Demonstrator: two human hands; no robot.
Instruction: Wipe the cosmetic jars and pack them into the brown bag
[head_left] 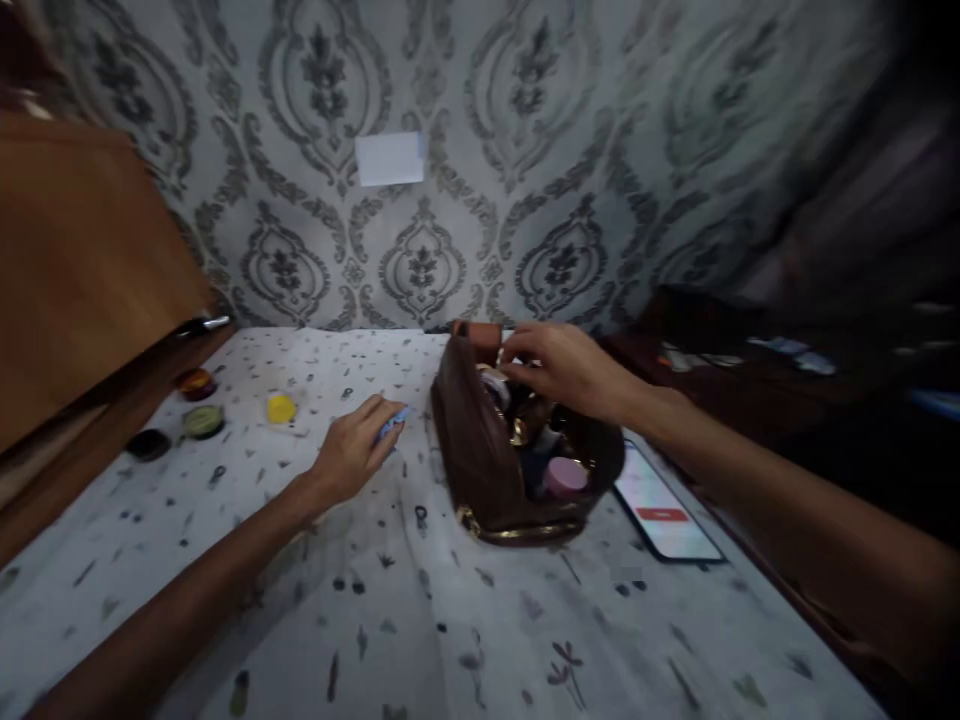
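Note:
My left hand point(358, 447) is closed on a small light-blue item point(393, 424) above the patterned white cloth, left of the bag; fingers cover most of the item, and its kind is unclear. A brown toiletry bag point(480, 440) with a gold zip stands unzipped on the table. Inside lie a pink round-lidded jar point(566, 476) and several dark and gold items, blurred. At the bag's far side my right hand point(559, 368) reaches over the opening, its bent fingers apart, with nothing visible in them. Just beyond the fingers is an orange-brown object point(480, 340).
A lit phone point(671, 510) lies right of the bag. On the left are a yellow item point(280, 408), a green-topped jar point(203, 421), an amber jar point(196, 383) and a dark round item point(148, 444). A wooden panel point(82, 270) borders the table's left side.

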